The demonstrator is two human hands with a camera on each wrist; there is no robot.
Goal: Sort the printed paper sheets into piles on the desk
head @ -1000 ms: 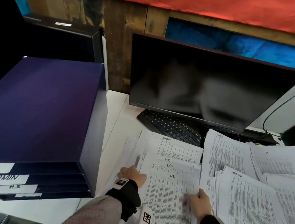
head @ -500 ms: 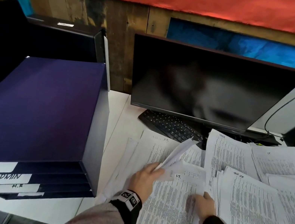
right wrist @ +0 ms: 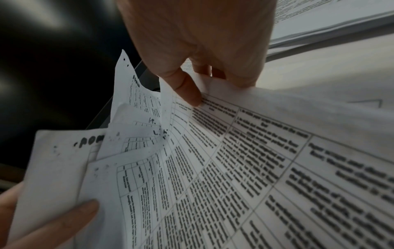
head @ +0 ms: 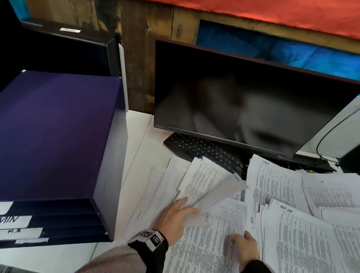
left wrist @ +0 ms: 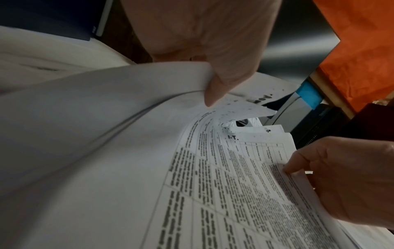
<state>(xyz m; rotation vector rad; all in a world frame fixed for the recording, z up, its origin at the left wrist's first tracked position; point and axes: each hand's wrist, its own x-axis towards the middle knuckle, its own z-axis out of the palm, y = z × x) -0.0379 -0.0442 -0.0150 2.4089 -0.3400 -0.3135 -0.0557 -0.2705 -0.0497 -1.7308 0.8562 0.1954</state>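
Observation:
A stack of printed sheets (head: 203, 256) lies on the desk in front of me. My left hand (head: 185, 209) grips several top sheets (head: 210, 190) and holds them lifted and curled back to the left. In the left wrist view its thumb (left wrist: 215, 87) clamps the raised sheets (left wrist: 106, 109) over a page headed "I-T." (left wrist: 245, 151). My right hand (head: 237, 239) pinches the stack's right edge. The right wrist view shows my right thumb (right wrist: 189, 91) on the tabled page (right wrist: 245, 160), with the other fingers curled behind its edge.
A dark blue tray cabinet (head: 37, 135) with slots labelled I.T., ADMIN and H.R stands at the left. A black monitor (head: 248, 100) and keyboard (head: 203, 150) sit behind the papers. More paper piles (head: 310, 250) spread to the right, and bare white desk (head: 139, 143) lies between cabinet and papers.
My left hand went from resting at the stack's left edge to lifting several top sheets and fanning them up and back. My right hand stayed at the right edge.

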